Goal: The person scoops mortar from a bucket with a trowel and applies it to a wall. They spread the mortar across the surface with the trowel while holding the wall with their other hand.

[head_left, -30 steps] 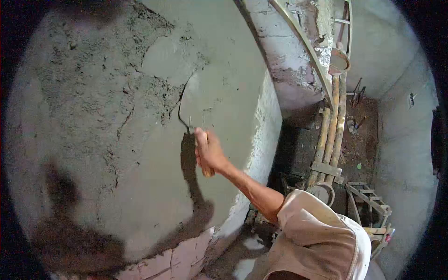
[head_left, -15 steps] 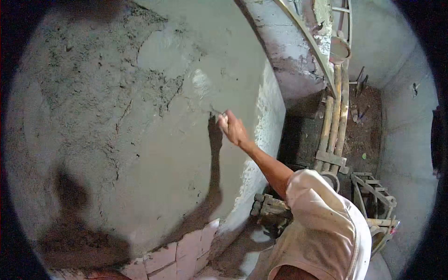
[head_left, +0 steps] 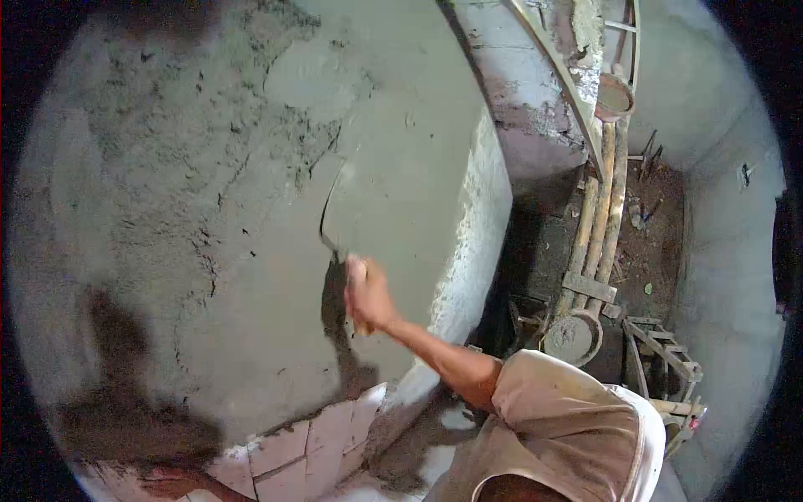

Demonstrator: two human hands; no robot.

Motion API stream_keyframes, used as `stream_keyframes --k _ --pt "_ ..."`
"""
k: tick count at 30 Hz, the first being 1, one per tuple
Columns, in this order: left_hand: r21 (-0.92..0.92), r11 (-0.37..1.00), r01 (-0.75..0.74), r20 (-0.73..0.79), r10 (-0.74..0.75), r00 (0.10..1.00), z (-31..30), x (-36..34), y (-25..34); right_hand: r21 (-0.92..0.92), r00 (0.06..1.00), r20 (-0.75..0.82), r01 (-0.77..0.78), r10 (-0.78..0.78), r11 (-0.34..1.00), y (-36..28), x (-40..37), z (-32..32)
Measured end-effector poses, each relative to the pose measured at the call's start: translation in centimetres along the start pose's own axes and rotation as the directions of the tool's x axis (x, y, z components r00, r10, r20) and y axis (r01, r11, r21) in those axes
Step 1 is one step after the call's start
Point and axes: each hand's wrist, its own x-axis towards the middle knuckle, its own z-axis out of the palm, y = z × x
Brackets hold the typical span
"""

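Note:
My right hand [head_left: 368,294] is closed around the handle of a plastering trowel [head_left: 341,209]. The trowel's blade lies against the wet grey plaster [head_left: 276,276] on the wall, and its left edge shows as a thin dark curve. Low at the left, my left hand [head_left: 177,483] rests flat with fingers stretched out on the pale wall tiles [head_left: 280,481]. Nothing shows in it. Smooth plaster surrounds the trowel, while the upper left of the wall is rough and pitted.
Bamboo poles [head_left: 598,226] run along the right, with a bowl [head_left: 615,99] at their far end and a round pan of grey mix [head_left: 573,337] at the near end. A wooden frame [head_left: 665,356] stands beyond. The plastered wall ends at a pale corner edge [head_left: 464,243].
My right hand has moved down and left along the wall with the trowel. My left hand now shows more at the lower left. The near pan has come into fuller view.

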Motion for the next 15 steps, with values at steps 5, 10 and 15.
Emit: stream_keyframes --k 5,10,15 --pt "0.099 0.978 -0.181 -0.152 0.195 0.969 1.6 -0.3 -1.6 -0.259 0.985 0.114 0.155 -0.129 0.954 2.1 -3.0 -6.0" --pt "0.122 0.969 -0.213 -0.192 0.234 0.953 2.1 -0.5 -2.6 0.542 0.927 0.1 -0.356 0.362 0.762 -3.3 7.2 -11.3" --pt "0.141 0.963 -0.228 -0.236 0.257 0.937 2.9 -0.6 -4.0 0.419 0.968 0.121 -0.251 0.22 0.873 -9.7 12.6 -6.5"
